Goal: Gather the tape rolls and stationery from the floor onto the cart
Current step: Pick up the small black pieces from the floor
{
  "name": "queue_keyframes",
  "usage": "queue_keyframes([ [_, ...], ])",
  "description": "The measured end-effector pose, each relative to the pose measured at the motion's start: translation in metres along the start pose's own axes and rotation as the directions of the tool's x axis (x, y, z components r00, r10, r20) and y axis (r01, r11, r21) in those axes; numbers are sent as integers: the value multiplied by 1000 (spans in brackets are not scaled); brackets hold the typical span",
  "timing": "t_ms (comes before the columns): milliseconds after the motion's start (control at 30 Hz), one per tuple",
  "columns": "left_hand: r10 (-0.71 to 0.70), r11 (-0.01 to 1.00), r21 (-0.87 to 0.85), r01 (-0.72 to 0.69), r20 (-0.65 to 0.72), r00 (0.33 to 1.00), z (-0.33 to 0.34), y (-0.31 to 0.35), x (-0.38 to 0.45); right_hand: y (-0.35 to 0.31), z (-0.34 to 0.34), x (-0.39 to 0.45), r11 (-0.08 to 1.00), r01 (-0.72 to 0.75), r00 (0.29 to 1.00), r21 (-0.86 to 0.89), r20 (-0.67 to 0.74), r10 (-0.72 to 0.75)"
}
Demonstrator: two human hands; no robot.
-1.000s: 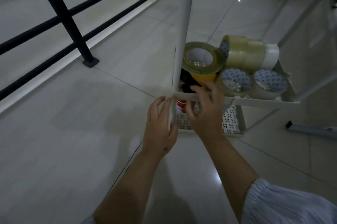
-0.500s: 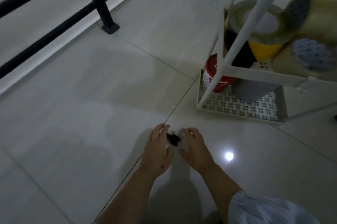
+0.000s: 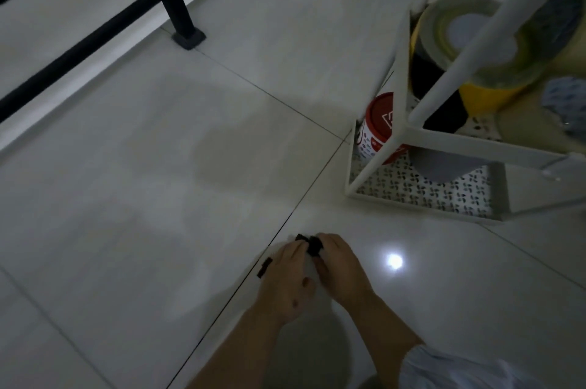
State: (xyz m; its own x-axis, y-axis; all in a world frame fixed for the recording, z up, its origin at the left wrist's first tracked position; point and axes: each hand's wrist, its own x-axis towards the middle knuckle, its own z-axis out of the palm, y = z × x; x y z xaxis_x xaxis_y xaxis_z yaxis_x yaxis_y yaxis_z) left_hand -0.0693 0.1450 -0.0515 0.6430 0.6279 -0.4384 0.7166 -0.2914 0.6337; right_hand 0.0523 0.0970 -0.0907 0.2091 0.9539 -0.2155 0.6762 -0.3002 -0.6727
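Both hands sit low on the floor near the cart (image 3: pixel 374 163): my right hand (image 3: pixel 341 265) pinches a small black clip (image 3: pixel 314 245); my left hand (image 3: pixel 287 281) curls beside it, its hold unclear.

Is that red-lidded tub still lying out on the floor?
No, the red-lidded tub sits on the cart's bottom shelf, behind its corner post, not on the floor tiles.
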Motion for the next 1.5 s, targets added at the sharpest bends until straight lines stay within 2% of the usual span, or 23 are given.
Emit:
queue_keyframes([
  [167,127,991,-28,-131,-119,985,-7,29,-4,-10,-55,-19,995,90,971,35,-225,-80],
  [333,267,958,-35,-285,-262,928,-20,74,0,-9,-121,-47,990,133,930,-43,-339,-140],
  [433,353,926,4,-377,-362,863,-32,109,5,-16,-161,-58,984,153,864,-96,-470,-180],
  [633,499,852,90,-516,-437,748,-50,172,11,-41,-219,-59,959,205,675,-194,-682,-282],
  [733,552,825,156,-544,-432,713,-57,193,18,-42,-233,-46,968,162,641,-193,-725,-252],
  [967,548,829,184,-528,-451,704,-61,210,27,-34,-242,-17,988,81,694,-131,-704,-150],
  [1033,532,837,172,-519,-475,701,-62,207,26,-35,-241,-14,984,69,669,-165,-724,-168],
  [1133,501,851,149,-503,-517,694,-60,196,22,-35,-236,-16,976,83,593,-202,-777,-211],
  [1233,402,896,64,-440,-539,740,-53,171,14,-37,-220,-22,974,108,527,-200,-819,-227],
  [1300,308,928,-15,-373,-535,787,-45,147,4,-40,-199,-28,966,166,558,-198,-789,-257],
  [1400,185,965,-65,-253,-513,838,-35,103,-14,-44,-159,-32,959,210,652,-189,-704,-281],
  [1500,39,992,-89,-92,-477,878,-29,55,-34,-53,-113,-31,963,206,783,-177,-560,-270],
])
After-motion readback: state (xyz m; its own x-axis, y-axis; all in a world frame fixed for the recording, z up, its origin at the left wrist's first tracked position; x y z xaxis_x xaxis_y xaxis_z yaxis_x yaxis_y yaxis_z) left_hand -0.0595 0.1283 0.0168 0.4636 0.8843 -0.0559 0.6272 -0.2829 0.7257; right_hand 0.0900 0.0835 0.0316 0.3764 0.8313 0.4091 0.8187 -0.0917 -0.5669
